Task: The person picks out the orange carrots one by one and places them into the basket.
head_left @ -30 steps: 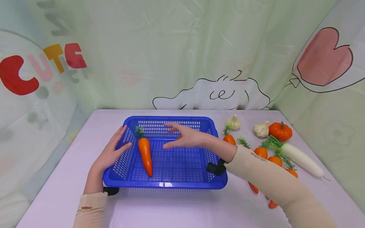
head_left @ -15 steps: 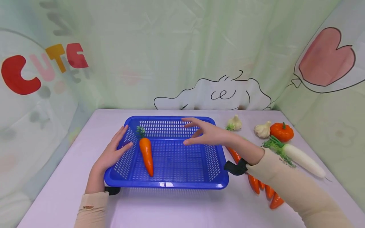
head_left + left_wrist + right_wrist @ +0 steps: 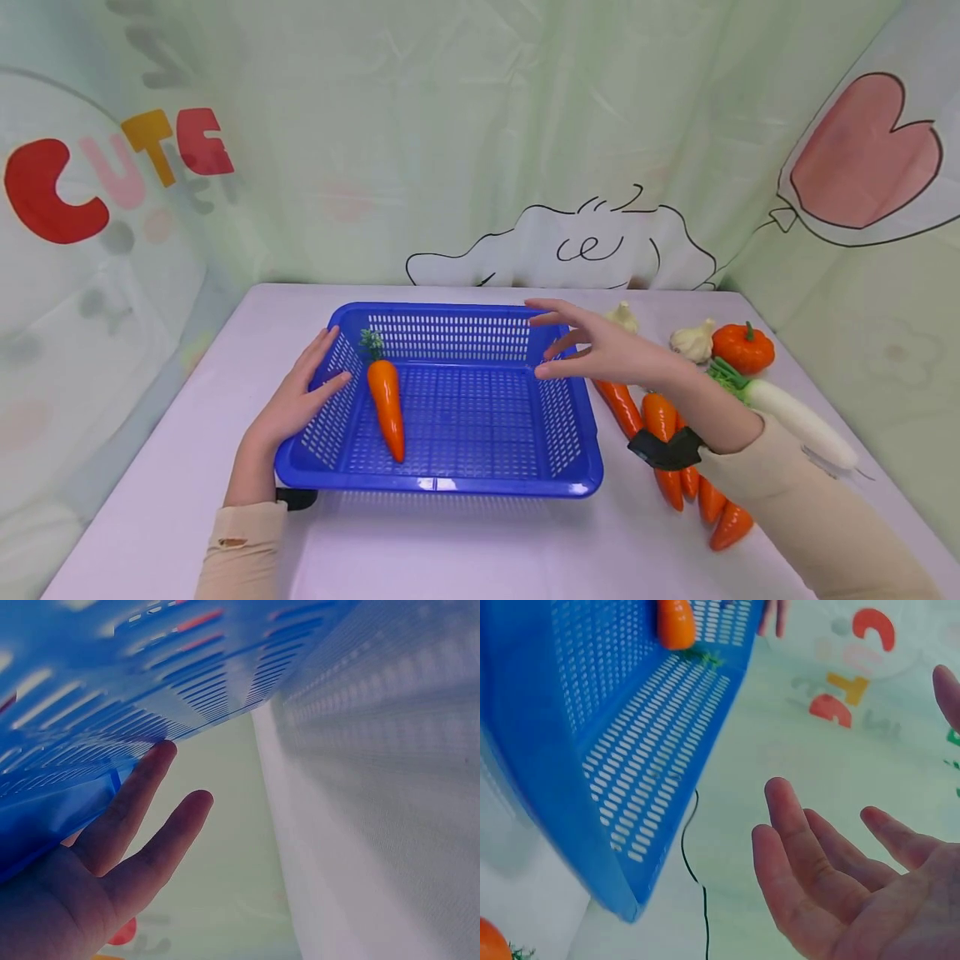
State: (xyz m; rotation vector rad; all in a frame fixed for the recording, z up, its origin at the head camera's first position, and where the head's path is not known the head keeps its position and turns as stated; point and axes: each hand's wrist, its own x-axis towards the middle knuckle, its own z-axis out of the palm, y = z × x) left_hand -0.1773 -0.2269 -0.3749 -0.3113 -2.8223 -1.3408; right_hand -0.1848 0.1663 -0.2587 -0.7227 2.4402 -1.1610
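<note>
A blue plastic basket [image 3: 435,484] with slotted walls stands on the table, one orange carrot [image 3: 387,412] with a green top lying inside at the left. My left hand [image 3: 288,404] rests at the basket's left rim, thumb over the inside, fingers outside. In the left wrist view two straight fingers [image 3: 161,847] lie against or beside the slotted wall. Above the basket's back right corner, my right hand [image 3: 603,346] hangs with spread, loosely bent fingers and holds nothing. The right wrist view shows the right palm [image 3: 900,915] bare, apart from the basket.
Right of the basket lie several carrots [image 3: 660,412], partly under the right forearm. Beyond them are a white radish [image 3: 802,421], an orange pumpkin [image 3: 742,347] and two garlic bulbs, one [image 3: 693,342] beside the pumpkin. A printed curtain [image 3: 465,150] hangs behind the table.
My right hand has moved right, from over the middle of the basket to its back right corner. The left hand, the basket and the carrot inside stay put.
</note>
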